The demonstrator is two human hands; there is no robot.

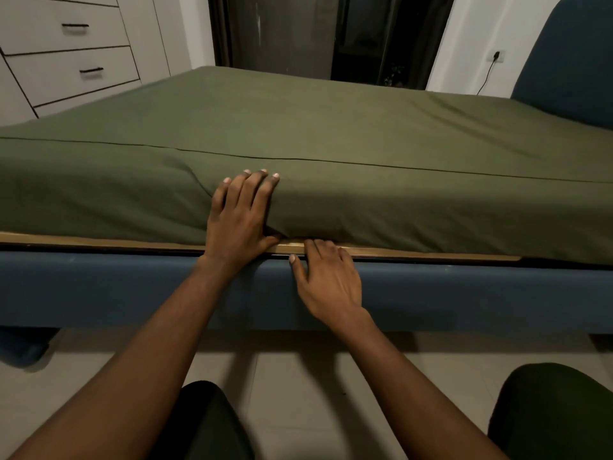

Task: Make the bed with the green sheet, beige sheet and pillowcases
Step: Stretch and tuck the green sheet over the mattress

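At far left, pale drawers (66, 44) stand behind the bed. The green sheet (331, 134) is dull olive and lies smooth over the whole mattress, with faint creases on top and a thin dark seam along the near upper edge. It drapes down the near side to a wooden board (99, 240) that sits on the blue bed frame (99, 287). The sheet's long axis runs left to right across the view, and its far right end is at the blue headboard (564, 61).

Near the middle, the left hand (240, 217) lies flat against the sheet on the mattress side. Its fingers are straight, close together and pointing up, and its thumb is down by the board. A fold of sheet bulges just right of it.

The right hand (326, 277) is lower. Its loosely extended fingers touch the board at the sheet's bottom edge, and its thumb rests on the frame; it pinches nothing that shows.

A wall socket (496, 56) with a cord is at upper right.
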